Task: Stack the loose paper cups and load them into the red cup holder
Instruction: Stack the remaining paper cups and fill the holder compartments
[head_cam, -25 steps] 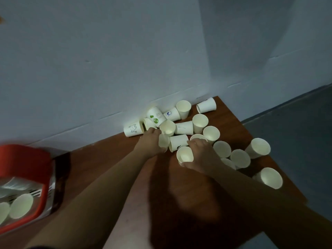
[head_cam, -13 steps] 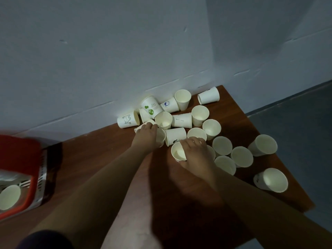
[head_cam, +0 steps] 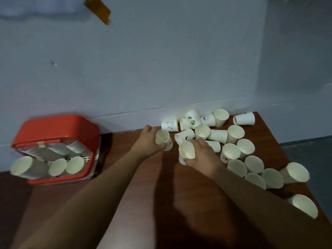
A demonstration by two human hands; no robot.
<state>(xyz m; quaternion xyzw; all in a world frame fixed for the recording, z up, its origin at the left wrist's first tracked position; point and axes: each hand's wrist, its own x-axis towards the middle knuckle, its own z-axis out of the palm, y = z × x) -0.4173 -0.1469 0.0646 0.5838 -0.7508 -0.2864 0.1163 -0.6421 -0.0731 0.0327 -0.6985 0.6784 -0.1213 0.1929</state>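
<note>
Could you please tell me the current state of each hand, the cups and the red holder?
Left hand: grips a cup, tilted.
Right hand: grips a second cup, tilted.
Red cup holder: holds cup stacks.
Loose cups: scattered on the table, some upright, some lying.

Arms outstretched, left hand (head_cam: 150,141) grips one cup (head_cam: 162,137), right hand (head_cam: 203,156) grips another cup (head_cam: 186,152)

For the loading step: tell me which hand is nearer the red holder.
Left. The left hand, gripping a cup, sits right of the red holder; the right hand, gripping another cup, is farther right, beside the loose cups.
</note>
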